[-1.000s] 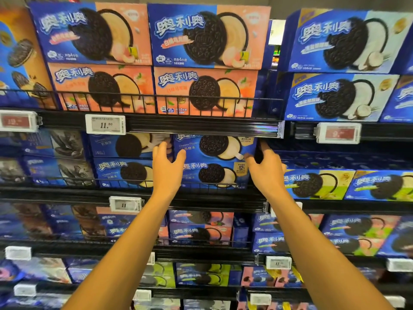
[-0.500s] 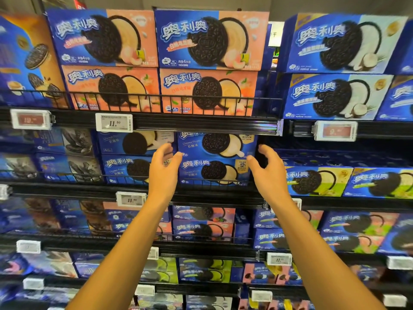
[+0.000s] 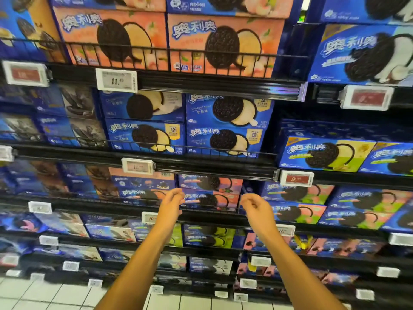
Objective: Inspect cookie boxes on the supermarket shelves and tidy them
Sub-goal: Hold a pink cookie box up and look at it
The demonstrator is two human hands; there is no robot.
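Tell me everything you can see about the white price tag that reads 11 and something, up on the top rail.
The white price tag is a small rectangular label, plastic by the look of it, with a pale screen showing dark digits that begin with 11. It sits upright, clipped to the front edge of the black shelf rail, just below the wire fence that guards the peach-coloured cookie boxes. Neither hand touches it; both are lower down.

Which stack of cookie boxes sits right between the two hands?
The peach-and-blue cookie boxes on the third shelf: left hand and right hand flank them.

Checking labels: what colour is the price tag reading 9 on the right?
Red with a white frame, head view.
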